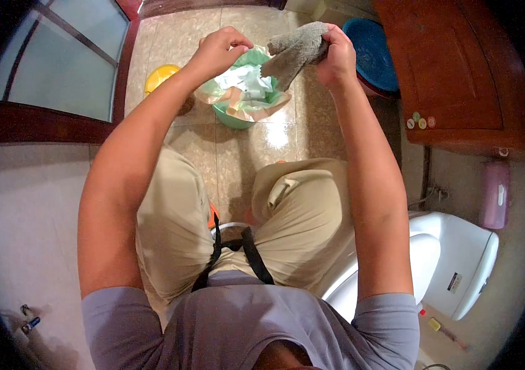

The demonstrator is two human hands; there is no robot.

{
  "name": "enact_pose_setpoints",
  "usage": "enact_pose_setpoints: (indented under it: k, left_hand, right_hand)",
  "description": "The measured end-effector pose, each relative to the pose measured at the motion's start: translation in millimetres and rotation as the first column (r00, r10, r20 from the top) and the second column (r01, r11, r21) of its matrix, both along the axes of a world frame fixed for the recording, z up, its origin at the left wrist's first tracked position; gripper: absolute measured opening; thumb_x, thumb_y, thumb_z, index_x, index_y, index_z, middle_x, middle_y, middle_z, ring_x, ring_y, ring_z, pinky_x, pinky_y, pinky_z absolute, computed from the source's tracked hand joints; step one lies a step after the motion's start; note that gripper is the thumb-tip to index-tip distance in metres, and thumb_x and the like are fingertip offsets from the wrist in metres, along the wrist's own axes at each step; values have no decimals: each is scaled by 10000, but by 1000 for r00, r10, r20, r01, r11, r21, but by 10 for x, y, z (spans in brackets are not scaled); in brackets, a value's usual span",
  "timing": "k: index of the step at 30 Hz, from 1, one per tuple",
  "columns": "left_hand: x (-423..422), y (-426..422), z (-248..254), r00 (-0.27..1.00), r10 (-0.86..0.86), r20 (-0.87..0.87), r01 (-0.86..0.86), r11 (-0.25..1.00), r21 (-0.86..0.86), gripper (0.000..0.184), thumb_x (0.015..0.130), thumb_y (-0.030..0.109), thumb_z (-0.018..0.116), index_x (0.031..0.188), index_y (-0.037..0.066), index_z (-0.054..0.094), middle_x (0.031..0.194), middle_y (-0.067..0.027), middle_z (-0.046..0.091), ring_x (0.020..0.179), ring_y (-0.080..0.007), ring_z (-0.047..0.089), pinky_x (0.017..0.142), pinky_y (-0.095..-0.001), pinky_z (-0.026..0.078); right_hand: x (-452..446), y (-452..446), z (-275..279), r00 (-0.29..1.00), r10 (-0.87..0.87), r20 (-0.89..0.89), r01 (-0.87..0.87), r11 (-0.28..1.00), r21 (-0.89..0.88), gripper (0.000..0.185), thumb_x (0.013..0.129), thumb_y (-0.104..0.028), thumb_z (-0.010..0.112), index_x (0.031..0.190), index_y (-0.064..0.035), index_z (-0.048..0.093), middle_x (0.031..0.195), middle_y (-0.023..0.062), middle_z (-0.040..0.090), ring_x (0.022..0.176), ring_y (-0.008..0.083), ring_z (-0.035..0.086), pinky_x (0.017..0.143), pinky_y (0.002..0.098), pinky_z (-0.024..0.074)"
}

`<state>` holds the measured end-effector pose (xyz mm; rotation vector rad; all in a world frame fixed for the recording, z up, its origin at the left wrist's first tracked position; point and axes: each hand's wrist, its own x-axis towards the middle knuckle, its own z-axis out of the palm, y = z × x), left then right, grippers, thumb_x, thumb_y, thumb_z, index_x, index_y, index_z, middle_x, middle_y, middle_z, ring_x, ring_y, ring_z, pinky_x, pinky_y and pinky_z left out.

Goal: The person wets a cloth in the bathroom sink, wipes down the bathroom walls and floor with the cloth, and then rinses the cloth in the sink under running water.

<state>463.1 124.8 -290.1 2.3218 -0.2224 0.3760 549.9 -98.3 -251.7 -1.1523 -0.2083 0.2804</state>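
Upper centre: right hand (338, 57) grips grey cloth (301, 47); left hand (222, 50) curled, hold unclear. Green bin (231, 118) lined, part-filled; cloth outside.

Beige square tiles cover the glossy floor (176, 31), which throws back a bright patch of light (278, 134). Frosted panes (71, 74) in a dark red frame (34, 122) face a reddish-brown wooden cabinet (454, 68). A pale wall (34, 209) runs below the panes.
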Motion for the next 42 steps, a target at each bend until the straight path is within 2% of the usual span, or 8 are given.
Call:
enact_pose_setpoints:
  k: [12,21,30,34,38,39,40,42]
  left_hand:
    - [29,23,23,994,-24,103,15,996,83,303,740,200,717,1004,70,648,930,-85,616,883,-203,608,765,-315,480]
    - [14,-102,164,987,-72,144,56,992,115,160,752,178,695,851,55,670,804,-82,623,761,-223,620,703,-315,485]
    - [69,377,-178,951,272,147,-303,913,272,236,798,277,649,843,46,667,835,-112,637,727,-250,628,659,-331,487]
    - [94,379,90,952,298,-73,-306,941,-146,208,810,258,650,891,68,679,920,-51,661,783,-171,616,710,-305,482]
    - [268,272,-92,998,-58,-28,40,900,-434,287,787,240,680,1030,88,654,958,-23,652,879,-132,584,770,-276,469]
    - [202,167,-329,929,-16,-370,4,999,-32,454,763,219,697,1188,133,562,1069,-63,623,988,-175,568,870,-343,442]
    - [11,-1,-443,886,172,-431,167,748,643,586,747,211,701,1282,183,463,1190,-76,556,1113,-216,510,948,-465,374]
    - [22,-64,-372,919,99,-381,249,602,758,661,738,226,705,1328,236,406,1283,-76,469,1191,-248,441,969,-548,311]
  right_hand:
    - [7,27,-33,998,54,35,-51,997,-60,209,816,-72,376,921,-18,549,883,80,594,833,209,563,788,365,457]
    - [200,-22,-207,992,128,1,-128,992,-15,218,819,-69,372,938,-19,548,894,91,597,836,218,568,789,375,462]
    - [105,-85,-19,1000,9,-10,-8,1000,22,204,831,-86,389,922,-20,560,892,92,612,835,230,582,788,390,474]
    - [139,-134,16,999,24,45,-26,999,47,185,826,-81,402,894,-23,563,856,81,612,804,220,584,773,377,480]
    - [187,-94,-41,987,161,28,-163,963,214,211,795,-79,399,900,-3,565,891,153,598,886,262,574,810,372,464]
    - [78,0,61,996,-60,67,53,994,100,127,743,-46,399,755,-50,526,686,44,548,635,178,538,622,295,463]
    - [62,-15,62,998,-36,47,31,994,106,128,746,-47,402,759,-51,530,699,47,553,648,178,542,627,295,462]
    - [119,-30,35,999,29,25,-32,992,119,130,751,-49,408,767,-51,537,726,55,563,673,178,548,637,295,459]
